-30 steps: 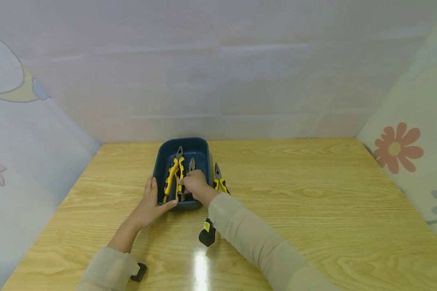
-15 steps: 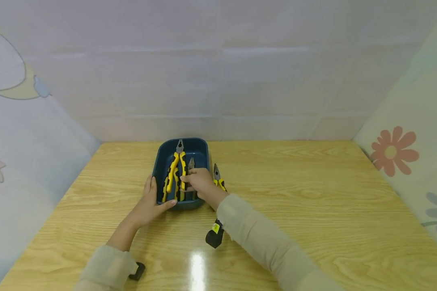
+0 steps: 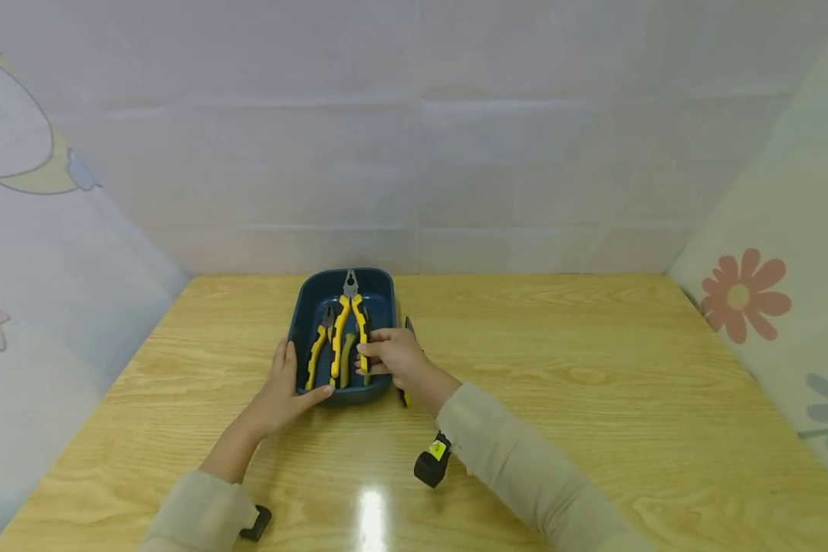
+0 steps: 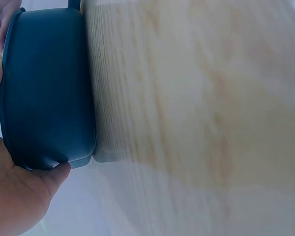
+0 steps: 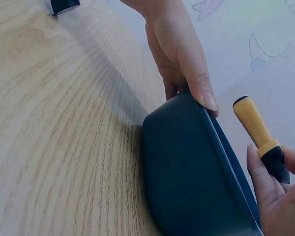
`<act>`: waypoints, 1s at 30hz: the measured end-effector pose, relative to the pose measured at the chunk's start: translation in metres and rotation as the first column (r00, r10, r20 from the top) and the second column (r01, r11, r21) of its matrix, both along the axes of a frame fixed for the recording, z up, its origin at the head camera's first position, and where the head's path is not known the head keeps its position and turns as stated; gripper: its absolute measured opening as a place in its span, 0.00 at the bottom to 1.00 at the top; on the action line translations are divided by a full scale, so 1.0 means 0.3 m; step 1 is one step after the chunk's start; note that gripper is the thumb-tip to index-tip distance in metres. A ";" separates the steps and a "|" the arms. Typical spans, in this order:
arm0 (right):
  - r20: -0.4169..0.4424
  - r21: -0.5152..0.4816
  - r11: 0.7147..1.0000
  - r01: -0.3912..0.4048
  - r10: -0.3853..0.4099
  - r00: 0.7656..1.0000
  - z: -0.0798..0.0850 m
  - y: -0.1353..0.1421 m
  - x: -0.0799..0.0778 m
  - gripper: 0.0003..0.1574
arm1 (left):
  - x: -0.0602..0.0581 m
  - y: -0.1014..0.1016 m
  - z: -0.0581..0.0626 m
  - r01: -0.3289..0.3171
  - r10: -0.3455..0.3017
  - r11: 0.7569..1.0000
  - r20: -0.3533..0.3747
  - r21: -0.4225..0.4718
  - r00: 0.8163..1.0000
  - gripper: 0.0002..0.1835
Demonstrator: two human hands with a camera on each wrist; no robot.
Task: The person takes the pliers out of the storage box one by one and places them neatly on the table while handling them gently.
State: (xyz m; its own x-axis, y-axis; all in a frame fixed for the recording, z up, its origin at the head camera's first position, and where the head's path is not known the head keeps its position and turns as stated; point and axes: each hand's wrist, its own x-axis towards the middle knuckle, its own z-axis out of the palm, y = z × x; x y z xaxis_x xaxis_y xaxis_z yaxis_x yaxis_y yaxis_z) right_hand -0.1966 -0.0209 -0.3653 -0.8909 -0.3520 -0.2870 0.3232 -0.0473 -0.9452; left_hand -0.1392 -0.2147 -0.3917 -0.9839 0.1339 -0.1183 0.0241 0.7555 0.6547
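Observation:
My left hand point(image 3: 279, 395) holds the dark blue bin point(image 3: 359, 397) at its near left corner, thumb along the front rim and fingers on the side wall. My right hand point(image 3: 402, 354) pinches one handle of yellow-and-black pliers point(image 3: 340, 337), whose jaws point away over the bin. In the right wrist view, the end of a yellow handle point(image 5: 254, 122) stands above the rim, between thumb and fingers. Smaller yellow-and-black pliers point(image 3: 315, 356) lie at the bin's left, and an olive-coloured handle point(image 3: 347, 359) shows in the middle. The right hand partly hides what lies behind it.
Another pair of pliers point(image 3: 405, 398) lies on the wooden table point(image 3: 559, 368) just right of the bin, mostly covered by my right hand. A black wrist camera point(image 3: 432, 461) hangs under the right forearm. A pale wall sheet point(image 3: 510, 176) rises behind the table.
The held pliers have come up and shifted right, uncovering the smaller pliers at the bin's left. My right hand has moved right with them. My left hand stays on the bin.

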 end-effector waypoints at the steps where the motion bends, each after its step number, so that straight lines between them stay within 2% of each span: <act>1: 0.001 -0.002 1.000 -0.001 0.001 1.000 0.000 0.007 0.001 0.22 | 0.000 0.000 0.000 -0.003 0.003 1.000 0.002 0.000 1.000 0.56; 17: -0.013 -0.065 0.998 -0.025 0.024 1.000 0.000 0.113 0.004 0.24 | 0.003 0.003 0.001 0.002 -0.002 1.000 -0.023 0.006 1.000 0.57; 30: 0.024 -0.044 0.998 0.042 -0.041 0.999 -0.013 0.168 0.003 0.24 | 0.008 0.004 0.007 0.008 -0.008 1.000 -0.020 0.005 1.000 0.57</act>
